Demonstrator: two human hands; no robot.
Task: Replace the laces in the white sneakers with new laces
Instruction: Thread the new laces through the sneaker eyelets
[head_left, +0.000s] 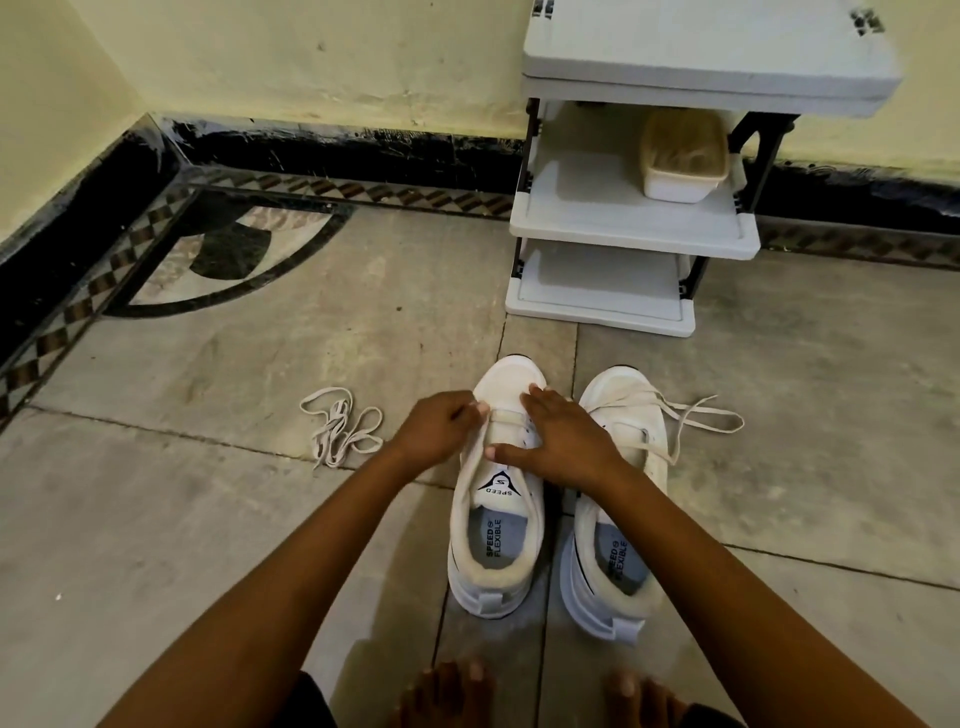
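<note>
My bare toes (457, 686) sit at the bottom edge of the frame, on the floor (208, 519). Just above them stand two white sneakers, heels toward me, their long axes running up the frame. Both hands are on the centre sneaker (493, 551), at its farthest eyelets. My left hand (441, 431) is curled, its fingertips pinching the lace (506, 415) at the left eyelet row; only one bar crosses the shoe. My right hand (566, 441) lies spread on the shoe's right side, thumb across the tongue, gripping nothing. I judge the next eyelets lie toward me, below both hands. The second sneaker (623, 561), right of centre, has a lace in it. A loose lace (340, 426) lies left of centre. A white rack (623, 228) stands at upper right.
</note>
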